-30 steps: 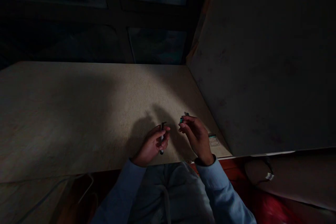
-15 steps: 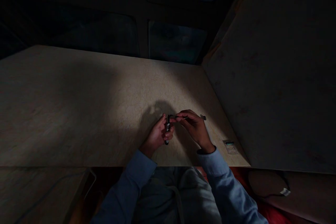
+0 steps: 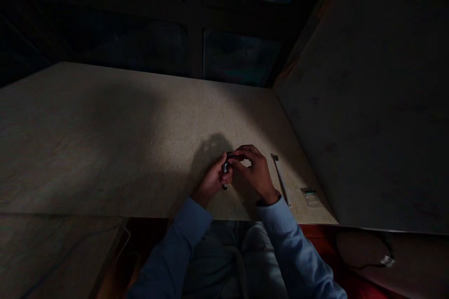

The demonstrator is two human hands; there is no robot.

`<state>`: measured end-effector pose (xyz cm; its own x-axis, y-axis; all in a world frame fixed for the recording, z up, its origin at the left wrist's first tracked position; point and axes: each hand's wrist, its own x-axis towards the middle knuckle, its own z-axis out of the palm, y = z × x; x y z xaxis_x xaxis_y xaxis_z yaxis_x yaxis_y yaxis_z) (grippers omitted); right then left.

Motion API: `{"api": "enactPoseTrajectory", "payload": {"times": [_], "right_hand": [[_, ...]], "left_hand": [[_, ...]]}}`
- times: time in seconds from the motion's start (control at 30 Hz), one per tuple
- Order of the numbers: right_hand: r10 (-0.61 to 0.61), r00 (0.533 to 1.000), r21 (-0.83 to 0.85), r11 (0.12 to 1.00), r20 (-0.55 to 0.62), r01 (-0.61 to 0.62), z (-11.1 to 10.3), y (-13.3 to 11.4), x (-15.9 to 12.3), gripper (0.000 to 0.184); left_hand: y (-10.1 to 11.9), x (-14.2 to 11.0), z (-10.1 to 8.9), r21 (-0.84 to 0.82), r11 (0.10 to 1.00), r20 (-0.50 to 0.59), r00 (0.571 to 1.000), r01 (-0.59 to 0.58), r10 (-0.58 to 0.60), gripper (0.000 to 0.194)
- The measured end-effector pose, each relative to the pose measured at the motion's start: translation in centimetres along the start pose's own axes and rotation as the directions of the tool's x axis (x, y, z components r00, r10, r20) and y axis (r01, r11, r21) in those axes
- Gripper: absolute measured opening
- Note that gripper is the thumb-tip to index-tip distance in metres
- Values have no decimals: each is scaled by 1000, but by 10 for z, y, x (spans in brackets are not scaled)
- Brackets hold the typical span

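Observation:
My left hand (image 3: 213, 178) is closed around a slim black-and-white tool (image 3: 225, 168), held roughly upright above the tabletop. Its lower tip shows beneath my fingers, and its dark upper end sits at my thumb. My right hand (image 3: 256, 170) is closed in a pinch at that upper end, thumb and fingers curved. A small dark piece seems to lie between my right fingertips, but the dim light hides what it is. On the table right of my right wrist lies a thin pale toothbrush-like stick (image 3: 281, 180) with a dark head at its far end.
A small clear packet (image 3: 311, 198) with a teal strip lies near the right front corner of the pale table (image 3: 140, 149). A dark wall (image 3: 368, 126) rises along the right side. A windowed frame (image 3: 196, 42) stands behind. Cables hang below at both sides.
My right hand has moved slightly left, closer to my left hand and onto the tool's upper end. The pale stick, mostly hidden before, now shows in full. The view has shifted a little.

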<state>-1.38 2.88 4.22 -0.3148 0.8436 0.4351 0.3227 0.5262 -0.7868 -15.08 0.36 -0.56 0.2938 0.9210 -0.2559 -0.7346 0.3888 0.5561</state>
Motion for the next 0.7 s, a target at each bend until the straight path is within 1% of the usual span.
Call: {"api": "enactPoseTrajectory", "payload": {"times": [0.07, 0.17, 0.3, 0.4, 0.53, 0.7], "right_hand": [[-5, 999, -36, 999, 40, 6, 1, 0, -1, 17], [-10, 996, -85, 996, 85, 18, 3, 0, -3, 27], [-23, 996, -120, 992, 85, 33, 5, 1, -6, 48], [-29, 995, -149, 988, 93, 43, 5, 2, -8, 63], [-26, 992, -253, 966, 127, 58, 4, 1, -10, 65], [-19, 990, -307, 950, 140, 61, 2, 0, -11, 64]], "left_hand": [[-1, 2, -2, -30, 999, 15, 1000, -25, 25, 42], [-1, 3, -3, -38, 999, 22, 999, -35, 36, 47], [0, 2, -2, 18, 996, -41, 995, -90, 91, 46], [0, 1, 0, 83, 992, -73, 992, -94, 101, 43], [0, -1, 2, 148, 984, -114, 986, -104, 121, 42], [-4, 0, 1, 303, 940, -103, 976, -155, 194, 36]]}}
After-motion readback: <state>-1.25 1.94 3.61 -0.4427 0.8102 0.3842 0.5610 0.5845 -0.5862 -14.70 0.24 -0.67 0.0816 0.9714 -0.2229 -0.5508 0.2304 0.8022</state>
